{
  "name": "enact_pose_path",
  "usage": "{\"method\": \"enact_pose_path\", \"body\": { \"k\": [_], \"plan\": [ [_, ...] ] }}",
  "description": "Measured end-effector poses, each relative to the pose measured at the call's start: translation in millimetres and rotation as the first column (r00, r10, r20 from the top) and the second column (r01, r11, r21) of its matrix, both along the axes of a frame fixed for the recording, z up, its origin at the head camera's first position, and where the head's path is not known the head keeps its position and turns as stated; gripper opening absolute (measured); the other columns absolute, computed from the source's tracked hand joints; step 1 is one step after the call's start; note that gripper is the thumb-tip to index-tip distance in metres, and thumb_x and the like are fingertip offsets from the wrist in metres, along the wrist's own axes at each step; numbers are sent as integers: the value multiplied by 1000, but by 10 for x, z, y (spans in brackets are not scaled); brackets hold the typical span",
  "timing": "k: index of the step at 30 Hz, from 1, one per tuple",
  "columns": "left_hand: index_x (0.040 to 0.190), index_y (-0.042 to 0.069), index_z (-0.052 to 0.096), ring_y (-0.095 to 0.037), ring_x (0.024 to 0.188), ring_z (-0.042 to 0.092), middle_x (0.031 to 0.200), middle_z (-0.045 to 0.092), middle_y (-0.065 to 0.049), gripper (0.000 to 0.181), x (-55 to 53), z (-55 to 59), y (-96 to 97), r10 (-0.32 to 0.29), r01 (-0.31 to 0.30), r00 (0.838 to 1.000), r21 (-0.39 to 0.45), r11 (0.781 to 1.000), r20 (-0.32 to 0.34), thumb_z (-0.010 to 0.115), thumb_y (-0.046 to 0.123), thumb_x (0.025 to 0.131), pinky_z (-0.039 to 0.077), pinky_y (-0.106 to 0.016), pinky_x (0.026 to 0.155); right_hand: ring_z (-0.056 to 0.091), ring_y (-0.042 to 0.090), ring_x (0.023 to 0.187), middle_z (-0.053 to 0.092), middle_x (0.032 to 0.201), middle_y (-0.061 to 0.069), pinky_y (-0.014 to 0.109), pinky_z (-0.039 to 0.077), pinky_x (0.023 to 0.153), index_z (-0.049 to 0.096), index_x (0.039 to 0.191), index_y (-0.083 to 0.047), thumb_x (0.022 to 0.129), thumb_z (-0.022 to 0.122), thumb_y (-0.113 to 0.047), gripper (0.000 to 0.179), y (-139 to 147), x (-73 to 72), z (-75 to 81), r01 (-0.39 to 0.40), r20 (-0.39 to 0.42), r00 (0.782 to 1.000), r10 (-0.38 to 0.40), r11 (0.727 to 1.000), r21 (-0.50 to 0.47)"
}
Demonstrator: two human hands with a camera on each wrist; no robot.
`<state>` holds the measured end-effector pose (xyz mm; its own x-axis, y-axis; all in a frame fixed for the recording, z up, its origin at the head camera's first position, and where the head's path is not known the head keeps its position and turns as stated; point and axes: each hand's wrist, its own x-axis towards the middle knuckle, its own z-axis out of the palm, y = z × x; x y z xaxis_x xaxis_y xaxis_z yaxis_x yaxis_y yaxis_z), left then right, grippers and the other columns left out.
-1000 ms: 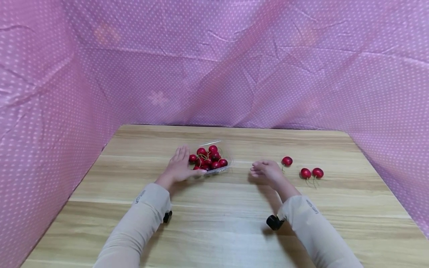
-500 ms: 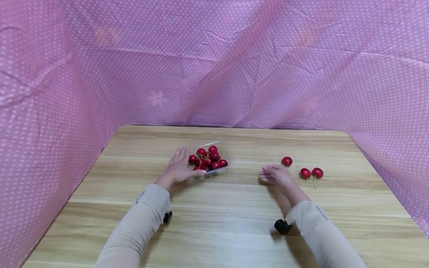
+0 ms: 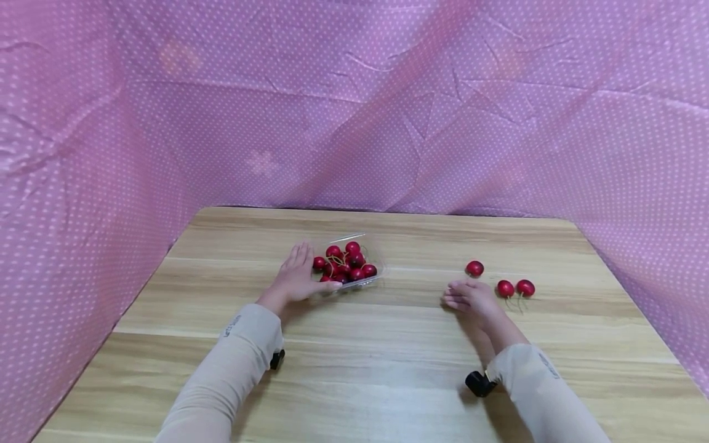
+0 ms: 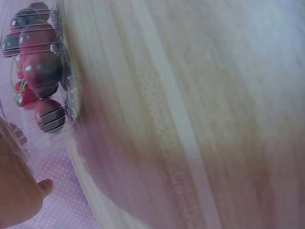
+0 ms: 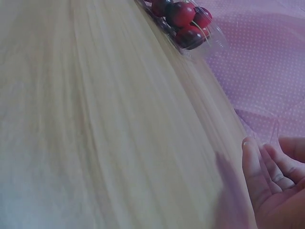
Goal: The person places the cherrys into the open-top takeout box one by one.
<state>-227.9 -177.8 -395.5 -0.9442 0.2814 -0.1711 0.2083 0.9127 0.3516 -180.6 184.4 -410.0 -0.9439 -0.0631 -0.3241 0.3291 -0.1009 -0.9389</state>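
A clear plastic container (image 3: 360,283) with several stemmed red cherries (image 3: 344,269) in it sits left of the table's middle. My left hand (image 3: 295,278) rests against its left side, fingers straight and thumb stretched along the front edge. In the left wrist view, part of that hand (image 4: 16,191) shows beside the container's end. My right hand (image 3: 473,298) holds nothing, its fingers loosely bent in the right wrist view. Just beyond it lies a loose cherry (image 3: 474,268). To its right are two more, a left cherry (image 3: 505,289) and a right cherry (image 3: 525,288), with stems toward me.
The wooden table (image 3: 354,344) reaches back to a pink dotted cloth (image 3: 354,123), which also hangs along both sides. A small black wrist camera (image 3: 479,384) sticks out under the right sleeve, close above the tabletop.
My right hand has moved right and somewhat toward me, away from the container and closer to the loose cherries. My left hand, the container and the cherries have stayed in place.
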Motion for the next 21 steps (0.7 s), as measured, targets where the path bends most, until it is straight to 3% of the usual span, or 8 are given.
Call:
{"method": "enact_pose_path", "body": {
  "k": [9, 15, 21],
  "plan": [
    [137, 0, -1, -28, 128, -11, 142, -11, -13, 118, -27, 11, -6, -3, 3, 1000, 9, 1000, -11, 34, 82, 60, 2, -43, 102, 62, 16, 76, 63, 79, 7, 27, 49, 73, 38, 115, 17, 89, 45, -5, 34, 105, 75, 14, 59, 13, 998, -59, 997, -41],
    [137, 0, -1, -28, 128, -11, 142, -10, -14, 119, -52, 18, -18, -1, 1, 1000, 12, 1000, -9, 34, 83, 58, 2, -44, 102, 62, 16, 74, 64, 78, 7, 27, 49, 72, 52, 103, 8, 89, 45, -5, 20, 203, 116, 11, 78, 40, 996, -75, 992, -96],
    [137, 0, -1, -28, 128, -11, 142, -10, -14, 119, -71, 8, -39, -11, 11, 1000, 9, 1000, -12, 34, 82, 59, 2, -44, 102, 62, 17, 73, 63, 76, 7, 27, 49, 72, 53, 101, 7, 90, 43, -5, 19, 262, 163, -5, 93, 44, 995, -89, 990, -103]
  ]
}}
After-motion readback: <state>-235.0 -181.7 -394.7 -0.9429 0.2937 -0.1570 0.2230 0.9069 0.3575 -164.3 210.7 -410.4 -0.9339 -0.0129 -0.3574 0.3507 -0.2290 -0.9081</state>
